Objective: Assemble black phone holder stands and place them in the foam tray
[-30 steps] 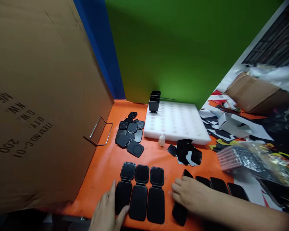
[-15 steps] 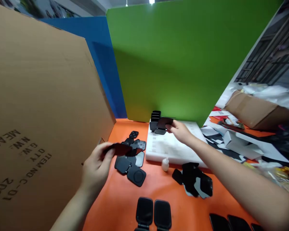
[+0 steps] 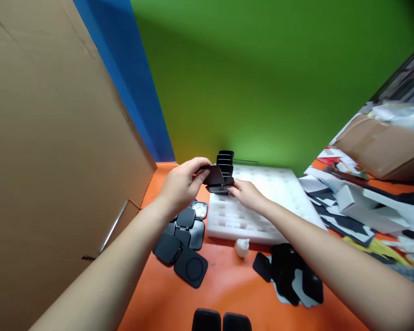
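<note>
Pinched between the thumb and fingers of my left hand [image 3: 184, 181] is the upper panel of a black folding charger [image 3: 214, 175]. It is partly open, its lower panel lying beneath, over the back left of the white foam tray [image 3: 224, 233]. My right hand [image 3: 247, 193] grips the right edge of the same charger near its hinge side. Just behind it, several black chargers [image 3: 225, 158] stand upright in a row in the foam. Left of the tray, more folding chargers [image 3: 191, 266] lie in a pile on the orange table, one showing a round ring.
A small white bottle [image 3: 242, 247] stands before the tray. Black and grey flat pieces [image 3: 286, 271] are heaped at right. Two black panels [image 3: 207, 319] lie at the near edge. A cardboard wall [image 3: 55, 161] bounds the left, a green board [image 3: 262, 82] the back.
My left hand has moved right and forward from above the charger pile to the foam tray. My right hand has lowered slightly beside the standing row. The view has tilted downward.
</note>
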Action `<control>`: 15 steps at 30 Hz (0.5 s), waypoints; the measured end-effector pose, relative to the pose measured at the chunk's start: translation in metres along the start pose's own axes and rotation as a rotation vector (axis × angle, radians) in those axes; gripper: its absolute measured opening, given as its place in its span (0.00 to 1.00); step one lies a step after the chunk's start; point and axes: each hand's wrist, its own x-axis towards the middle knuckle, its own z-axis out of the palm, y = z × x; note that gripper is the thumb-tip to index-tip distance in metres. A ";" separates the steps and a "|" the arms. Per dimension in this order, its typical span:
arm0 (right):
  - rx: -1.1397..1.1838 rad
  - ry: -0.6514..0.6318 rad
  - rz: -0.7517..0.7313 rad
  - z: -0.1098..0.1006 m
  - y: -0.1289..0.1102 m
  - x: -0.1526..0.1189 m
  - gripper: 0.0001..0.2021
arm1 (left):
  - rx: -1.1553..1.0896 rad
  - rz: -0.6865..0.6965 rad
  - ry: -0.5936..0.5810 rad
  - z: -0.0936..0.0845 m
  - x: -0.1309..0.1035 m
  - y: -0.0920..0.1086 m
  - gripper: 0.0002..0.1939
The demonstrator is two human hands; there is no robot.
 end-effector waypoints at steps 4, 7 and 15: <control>-0.018 -0.017 0.027 0.003 0.009 0.000 0.09 | 0.011 0.012 -0.120 0.020 0.002 -0.008 0.08; -0.035 -0.016 0.043 -0.007 0.012 -0.006 0.10 | 0.051 0.029 -0.167 0.035 0.006 -0.010 0.09; 0.069 0.130 0.160 -0.037 0.006 -0.042 0.13 | 0.072 0.051 -0.185 0.032 0.012 -0.006 0.10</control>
